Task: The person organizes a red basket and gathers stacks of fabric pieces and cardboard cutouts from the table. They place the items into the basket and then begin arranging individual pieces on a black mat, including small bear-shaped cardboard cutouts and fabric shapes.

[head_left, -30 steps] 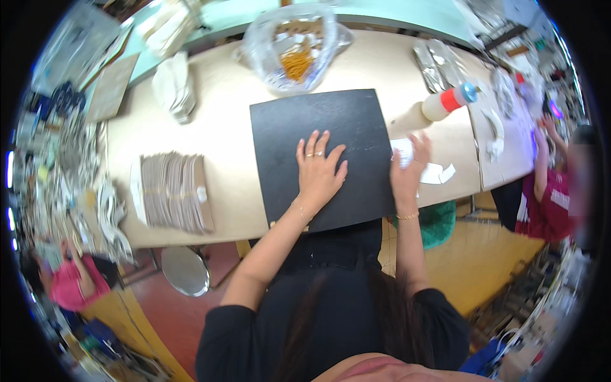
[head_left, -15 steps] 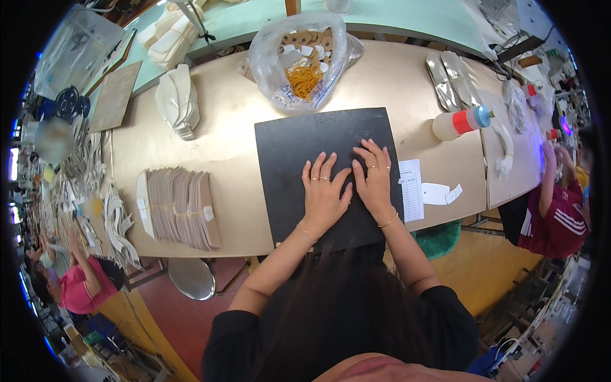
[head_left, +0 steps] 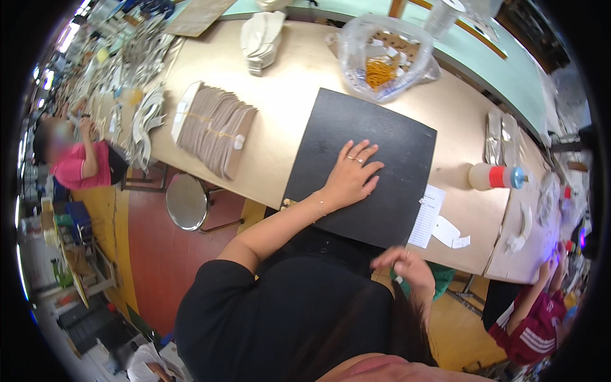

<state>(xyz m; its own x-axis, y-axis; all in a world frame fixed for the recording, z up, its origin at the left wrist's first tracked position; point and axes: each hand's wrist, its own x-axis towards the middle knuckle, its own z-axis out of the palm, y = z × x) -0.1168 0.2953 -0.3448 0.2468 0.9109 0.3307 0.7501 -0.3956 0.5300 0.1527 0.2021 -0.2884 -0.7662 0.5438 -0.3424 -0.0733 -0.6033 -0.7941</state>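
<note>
A square black board [head_left: 401, 162] lies at an angle on the table in front of me. My left hand [head_left: 352, 175] rests palm down on it, fingers spread, with nothing held. Off the board's near right corner, close to my body, my right hand [head_left: 410, 268] is raised and somewhat blurred. Its fingers are loosely bent and apart, and nothing shows in them. Left of the board sits a bundle of grey-brown flat pieces [head_left: 213, 127] bound with a thin band. A printed paper sheet [head_left: 428, 216] and a white tag [head_left: 445, 230] lie beside the board's right edge.
Beyond the board stands a clear plastic bag [head_left: 350, 54] holding orange rubber bands [head_left: 379, 74] and brown pieces. A capped bottle with a red band [head_left: 490, 176] lies right. Stacked cream pieces [head_left: 261, 39] are far left. A round stool [head_left: 186, 202] stands below the table; people sit on both sides.
My right hand has left the board and come back toward my body. My left hand stays on the board. The view has turned, so the table appears tilted.
</note>
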